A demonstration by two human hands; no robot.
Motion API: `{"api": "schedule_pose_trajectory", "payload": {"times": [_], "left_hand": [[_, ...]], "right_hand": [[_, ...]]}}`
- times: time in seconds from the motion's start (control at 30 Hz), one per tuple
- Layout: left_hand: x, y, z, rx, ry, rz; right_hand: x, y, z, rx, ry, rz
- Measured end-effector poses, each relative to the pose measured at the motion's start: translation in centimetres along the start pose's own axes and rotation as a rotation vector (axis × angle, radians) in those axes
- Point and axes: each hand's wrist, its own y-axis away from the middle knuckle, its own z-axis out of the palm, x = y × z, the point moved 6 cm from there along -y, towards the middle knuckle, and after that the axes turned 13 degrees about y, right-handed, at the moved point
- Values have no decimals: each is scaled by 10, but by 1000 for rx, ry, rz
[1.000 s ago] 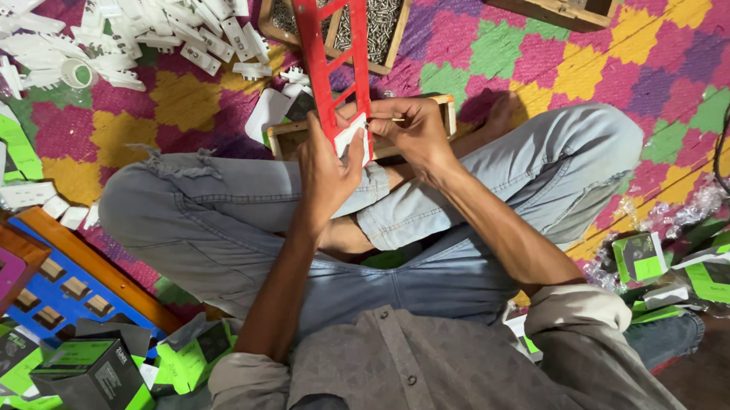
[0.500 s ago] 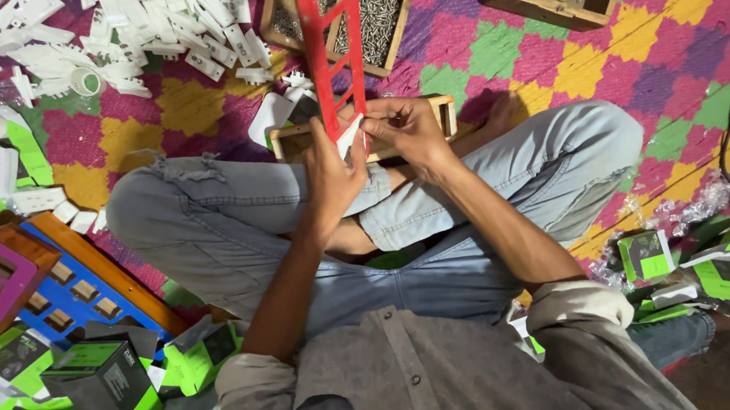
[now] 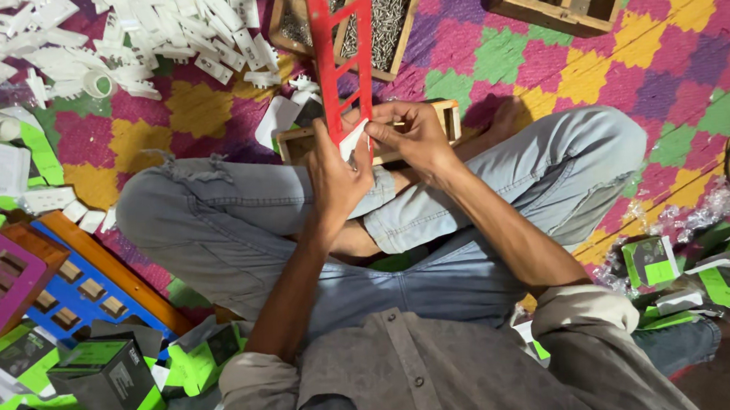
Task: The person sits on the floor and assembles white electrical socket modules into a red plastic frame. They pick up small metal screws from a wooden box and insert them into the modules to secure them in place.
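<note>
Both hands [image 3: 378, 149] around white part [image 3: 351, 140] at red frame's [image 3: 341, 54] base.

1. Light was dim and warm, strongest at the upper left over the white plastic parts [image 3: 127, 42].
2. Lower right corner fell into dark shadow near the green cartons [image 3: 707, 273].
3. Soft shadow lay under both hands and between the legs.
4. No hard glare; colours on the mat [image 3: 626, 54] looked saturated.
5. Focus was fair at centre; edges were softer and slightly stretched.
</note>
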Motion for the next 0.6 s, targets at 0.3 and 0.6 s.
{"api": "schedule_pose_trajectory", "payload": {"times": [0.3,0.6], "left_hand": [[-4,-3,-9,109,101,-80],[9,-1,-11,85,137,-30]], "right_hand": [[-61,27,20,259,1042,-589],[-53,22,28,245,1104,-728]]}}
